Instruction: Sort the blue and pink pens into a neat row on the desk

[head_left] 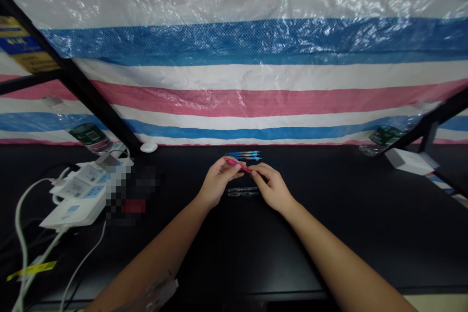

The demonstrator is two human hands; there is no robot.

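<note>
Between my two hands is a pink-red pen (234, 162), tilted down to the right. My left hand (218, 179) is closed on its upper left part, thumb on top. The fingertips of my right hand (272, 184) pinch its right end. Just beyond my hands, several blue pens (243, 154) lie side by side on the black table (234, 243). Dark, clear-barrelled pens (241, 190) lie between my wrists, nearer to me; my right hand covers their right ends.
At left are a white power strip (80, 200) with plugs and cables, a bottle (91, 137) and a white oval object (148, 147). Another bottle (382, 139) and a white box (409, 161) stand at right. A striped plastic sheet (234, 102) hangs behind the table.
</note>
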